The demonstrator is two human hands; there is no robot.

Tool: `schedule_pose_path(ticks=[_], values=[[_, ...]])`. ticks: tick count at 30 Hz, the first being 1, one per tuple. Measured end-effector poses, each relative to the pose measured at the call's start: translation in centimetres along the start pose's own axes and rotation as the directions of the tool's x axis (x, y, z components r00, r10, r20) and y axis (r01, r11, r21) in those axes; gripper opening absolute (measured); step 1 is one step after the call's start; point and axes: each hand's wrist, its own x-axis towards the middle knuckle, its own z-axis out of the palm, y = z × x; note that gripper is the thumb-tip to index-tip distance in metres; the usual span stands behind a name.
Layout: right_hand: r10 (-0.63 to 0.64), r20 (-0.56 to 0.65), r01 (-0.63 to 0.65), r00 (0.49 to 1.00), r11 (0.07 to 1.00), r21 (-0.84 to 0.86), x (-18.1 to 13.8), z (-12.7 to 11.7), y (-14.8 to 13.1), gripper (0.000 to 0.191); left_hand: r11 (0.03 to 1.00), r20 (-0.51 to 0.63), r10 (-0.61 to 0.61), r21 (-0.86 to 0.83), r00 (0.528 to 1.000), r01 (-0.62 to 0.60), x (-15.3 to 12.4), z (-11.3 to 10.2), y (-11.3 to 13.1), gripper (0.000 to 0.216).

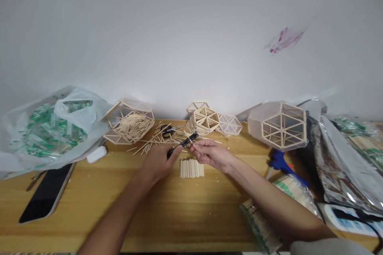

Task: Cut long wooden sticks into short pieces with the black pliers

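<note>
My left hand [160, 161] is closed around a narrow black hand tool [189, 139], which looks like a clipper; its exact kind is unclear. A short, thin wooden stick [187, 135] crosses the tool's far end. The fingertips of my right hand [212, 154] pinch beside that end, on the stick. Just below both hands lies a neat row of short wooden sticks [191, 168] on the wooden table [173, 215]. Behind my left hand are loose longer sticks [146, 145] and black-handled scissors [166, 131].
Along the wall stand stick-framed polygon shapes [284, 126], one holding loose sticks [133, 126]. A plastic bag of green-and-clear wrappers [56, 127], a phone [46, 195] and a white case [97, 154] are left. A blue glue gun [279, 162], packaged sticks [260, 223] and a power strip [350, 219] are right.
</note>
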Motion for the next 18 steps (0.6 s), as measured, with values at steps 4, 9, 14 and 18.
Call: schedule_pose_path(ticks=[4, 9, 14, 18], values=[[0.011, -0.03, -0.011, 0.999, 1.0, 0.003, -0.1, -0.12, -0.17, 0.034, 0.998, -0.02, -0.012, 0.063, 1.0, 0.013, -0.06, -0.25, -0.21, 0.056], [-0.058, -0.084, 0.055, 0.995, 0.998, -0.041, -0.01, -0.24, -0.11, 0.031, 0.996, -0.056, -0.047, 0.071, 0.997, 0.051, 0.12, -0.24, -0.57, 0.055], [-0.155, -0.111, 0.134, 0.982, 0.974, -0.181, 0.21, -0.44, 0.34, 0.032, 0.993, -0.068, -0.088, 0.074, 0.994, 0.093, 0.32, -0.01, -0.75, 0.058], [-0.213, -0.092, 0.168, 0.973, 0.922, -0.349, 0.03, -0.29, 0.19, 0.034, 0.993, -0.097, -0.116, 0.015, 0.988, 0.118, 0.38, -0.15, -0.77, 0.058]])
